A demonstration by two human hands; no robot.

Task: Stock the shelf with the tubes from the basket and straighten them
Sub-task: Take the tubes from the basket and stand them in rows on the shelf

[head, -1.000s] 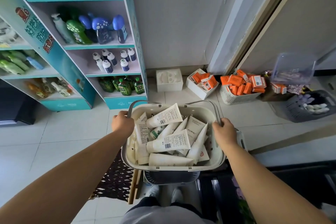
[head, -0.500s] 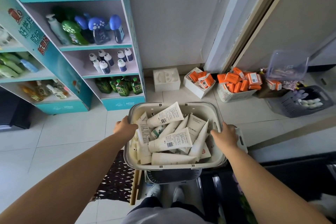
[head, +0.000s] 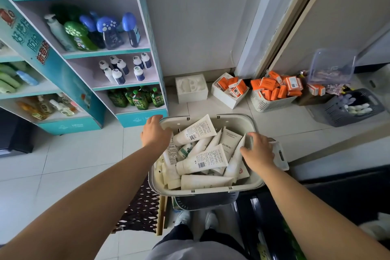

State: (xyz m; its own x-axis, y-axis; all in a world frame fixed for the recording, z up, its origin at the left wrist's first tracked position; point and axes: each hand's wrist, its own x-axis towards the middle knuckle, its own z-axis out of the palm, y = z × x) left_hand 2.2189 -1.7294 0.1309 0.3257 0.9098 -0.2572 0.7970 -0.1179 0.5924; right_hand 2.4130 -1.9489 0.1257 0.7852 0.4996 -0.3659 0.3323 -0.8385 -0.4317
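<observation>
Tubes [head: 202, 160] lie heaped in the beige basket [head: 211, 191], near the shelf [head: 105, 54]. The left hand [head: 156, 133] grips its left rim; the right hand [head: 258, 152] rests, fingers spread, on its right rim.

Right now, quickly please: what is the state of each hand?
Left hand: closed, gripping the basket by its left rim.
Right hand: open, fingers spread, resting on the basket's right rim.

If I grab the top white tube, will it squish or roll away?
Probably squishy: the top tube looks like soft plastic with a flat crimped end. That flat end should stop it rolling. It lies loose on the other tubes, so likely lifts easily.
</observation>
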